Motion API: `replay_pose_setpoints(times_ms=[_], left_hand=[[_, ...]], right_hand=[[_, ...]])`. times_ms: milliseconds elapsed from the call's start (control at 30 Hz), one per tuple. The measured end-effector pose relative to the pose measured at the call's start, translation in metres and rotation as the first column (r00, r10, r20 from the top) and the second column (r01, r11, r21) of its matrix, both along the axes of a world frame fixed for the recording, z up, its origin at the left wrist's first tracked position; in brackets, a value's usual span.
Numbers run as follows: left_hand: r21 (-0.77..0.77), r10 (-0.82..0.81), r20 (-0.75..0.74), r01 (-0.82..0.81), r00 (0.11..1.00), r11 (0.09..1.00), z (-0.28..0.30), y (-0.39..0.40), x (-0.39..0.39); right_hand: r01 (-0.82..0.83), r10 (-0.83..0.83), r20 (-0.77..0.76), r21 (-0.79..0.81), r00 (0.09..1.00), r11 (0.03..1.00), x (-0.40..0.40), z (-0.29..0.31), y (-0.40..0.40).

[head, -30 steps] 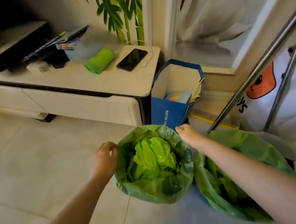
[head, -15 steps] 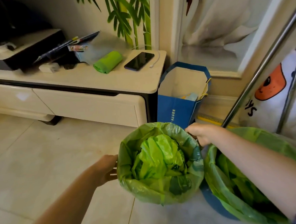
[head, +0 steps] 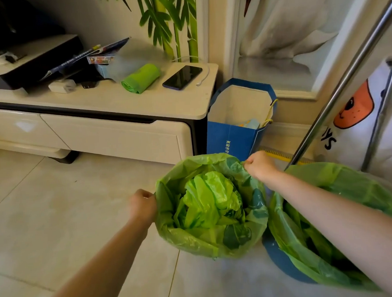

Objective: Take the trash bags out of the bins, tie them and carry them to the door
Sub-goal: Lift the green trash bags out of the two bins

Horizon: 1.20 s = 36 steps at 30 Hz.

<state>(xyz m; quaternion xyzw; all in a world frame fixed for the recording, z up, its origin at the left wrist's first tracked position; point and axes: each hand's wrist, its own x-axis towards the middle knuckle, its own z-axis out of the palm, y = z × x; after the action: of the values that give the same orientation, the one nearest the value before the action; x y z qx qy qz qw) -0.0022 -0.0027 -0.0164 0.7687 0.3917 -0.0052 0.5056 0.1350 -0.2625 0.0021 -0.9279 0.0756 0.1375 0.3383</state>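
Note:
Two bins lined with green trash bags stand on the tiled floor. The left trash bag (head: 196, 240) is stuffed with crumpled green plastic (head: 211, 198) and hides its bin. My left hand (head: 142, 205) is closed on that bag's left rim. My right hand (head: 259, 165) pinches its far right rim. My right forearm crosses over the right trash bag (head: 358, 184), which sits in a blue bin (head: 280, 260).
A low cream cabinet (head: 121, 139) stands behind, holding a green bag roll (head: 140, 78), a phone (head: 182, 76) and clutter. A blue paper bag (head: 233, 141) is beside it. Slanted metal poles (head: 338, 93) rise at right. Open floor lies left.
Both hands have closed on the left bag's rim, and the rim has lifted slightly. The camera has moved back and tilted up a little.

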Motion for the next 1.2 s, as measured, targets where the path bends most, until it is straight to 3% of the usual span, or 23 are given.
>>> replay_pose_setpoints(times_ms=[133, 333, 500, 767, 933, 1067, 1200], left_hand=[[0.182, -0.111, 0.047, 0.101, 0.993, 0.978, 0.004, 0.007, 0.002], [0.53, -0.264, 0.023, 0.212, 0.964, 0.821, 0.009, 0.0, -0.009], [0.585, -0.284, 0.074, 0.189, 0.956, 0.789, 0.019, -0.008, -0.02], [0.398, -0.195, 0.299, 0.064, 0.934, 0.915, 0.029, 0.006, -0.042], [0.162, -0.082, 0.341, 0.028, 0.937, 0.986, 0.042, 0.011, -0.056], [-0.039, 0.011, 0.195, -0.003, 0.981, 0.999, 0.05, 0.01, -0.074], [-0.125, -0.251, -0.096, 0.239, 0.963, 0.963, 0.046, 0.004, -0.093]], right_hand=[[-0.064, 0.063, 0.125, 0.003, 0.99, 0.998, -0.008, 0.001, -0.004], [-0.144, 0.137, 0.17, 0.025, 0.976, 0.989, -0.023, 0.015, -0.006], [-0.107, 0.084, 0.177, 0.126, 0.981, 0.986, -0.03, 0.028, -0.005], [-0.136, 0.115, 0.194, 0.1, 0.974, 0.986, -0.058, 0.045, -0.025], [-0.232, 0.212, 0.186, 0.09, 0.959, 0.969, -0.087, 0.06, -0.031], [-0.259, 0.262, 0.069, -0.042, 0.963, 0.965, -0.11, 0.067, -0.034], [-0.307, 0.288, -0.164, -0.109, 0.944, 0.945, -0.128, 0.068, -0.035]])
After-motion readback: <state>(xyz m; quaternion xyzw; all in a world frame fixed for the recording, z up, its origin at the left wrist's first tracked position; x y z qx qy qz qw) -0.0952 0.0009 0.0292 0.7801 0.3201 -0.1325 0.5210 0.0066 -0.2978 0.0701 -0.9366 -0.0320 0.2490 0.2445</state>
